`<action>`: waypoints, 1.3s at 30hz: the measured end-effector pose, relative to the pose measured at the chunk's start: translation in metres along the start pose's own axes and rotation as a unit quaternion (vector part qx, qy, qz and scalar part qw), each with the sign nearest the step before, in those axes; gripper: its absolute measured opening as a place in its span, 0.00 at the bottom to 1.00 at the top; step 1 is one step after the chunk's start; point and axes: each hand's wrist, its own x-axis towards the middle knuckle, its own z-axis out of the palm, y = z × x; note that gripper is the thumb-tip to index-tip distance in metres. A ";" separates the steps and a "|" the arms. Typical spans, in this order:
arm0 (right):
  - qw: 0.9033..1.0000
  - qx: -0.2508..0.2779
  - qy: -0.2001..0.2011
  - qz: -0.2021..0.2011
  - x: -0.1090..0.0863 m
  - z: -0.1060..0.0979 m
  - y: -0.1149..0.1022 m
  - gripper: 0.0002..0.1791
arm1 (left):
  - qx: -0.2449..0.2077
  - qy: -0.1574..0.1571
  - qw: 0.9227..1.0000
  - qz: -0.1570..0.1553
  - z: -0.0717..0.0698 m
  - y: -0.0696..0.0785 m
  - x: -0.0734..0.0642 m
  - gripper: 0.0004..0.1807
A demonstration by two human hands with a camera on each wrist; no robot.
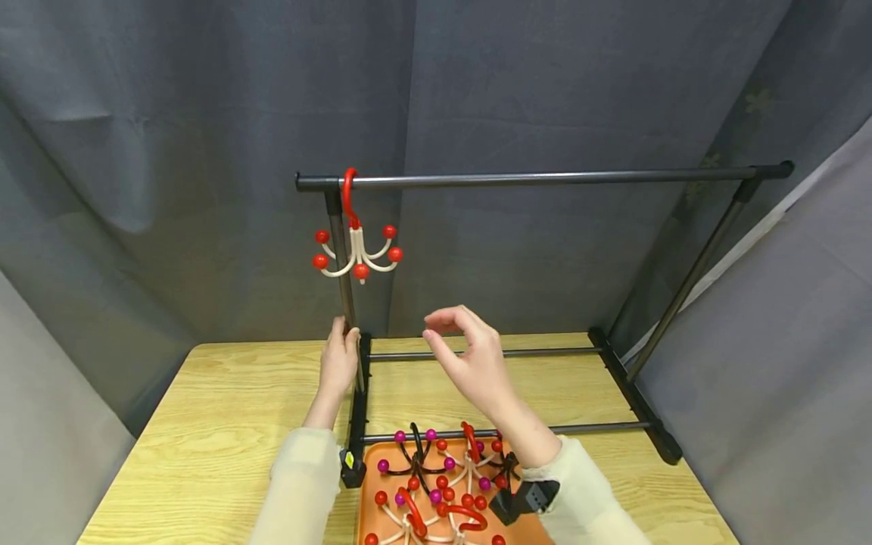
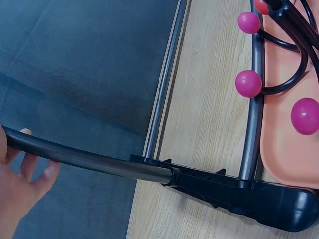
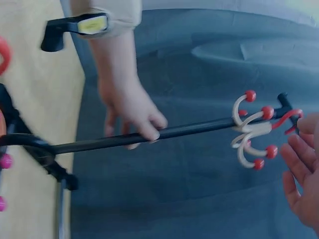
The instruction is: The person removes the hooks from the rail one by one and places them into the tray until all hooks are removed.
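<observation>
A white multi-arm hook hanger (image 1: 357, 246) with red ball tips hangs by its red hook from the left end of the black rack's top bar (image 1: 511, 179). My left hand (image 1: 337, 363) grips the rack's left upright post (image 2: 109, 166) below the hanger, fingers wrapped behind it in the left wrist view. To the right of that post, my right hand (image 1: 477, 363) is raised in the air with nothing in it, thumb and fingers curved and apart. In the right wrist view its fingers (image 3: 299, 154) appear beside the hanger.
An orange tray (image 1: 368, 492) at the front of the table holds several more hangers, white ones with red balls and black ones (image 1: 415, 462) with magenta balls. The rack's feet (image 1: 633, 397) stand on the wooden table (image 1: 204, 439). Grey curtains (image 1: 204, 151) enclose the back and sides.
</observation>
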 end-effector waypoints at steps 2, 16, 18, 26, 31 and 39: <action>1.000 0.000 0.007 -0.016 0.011 0.002 -0.004 0.07 | 0.001 0.001 1.000 0.000 0.000 0.000 0.000 0.20; 0.996 -0.037 0.055 -0.054 0.069 0.020 -0.024 0.07 | -0.005 0.011 1.000 0.010 0.001 -0.003 0.000 0.18; 0.996 -0.046 0.063 -0.051 0.075 0.023 -0.026 0.07 | -0.003 0.010 1.000 0.009 0.002 -0.003 0.000 0.18; 0.995 -0.066 0.064 -0.040 0.099 0.035 -0.033 0.10 | 0.004 0.006 1.000 0.011 0.000 -0.002 -0.001 0.21; 0.995 -0.081 0.056 -0.023 0.113 0.043 -0.034 0.13 | 0.007 0.005 1.000 0.015 0.001 -0.002 -0.001 0.23; 0.993 -0.105 0.059 0.007 0.128 0.054 -0.027 0.15 | 0.006 0.001 1.000 0.018 0.003 -0.002 -0.001 0.24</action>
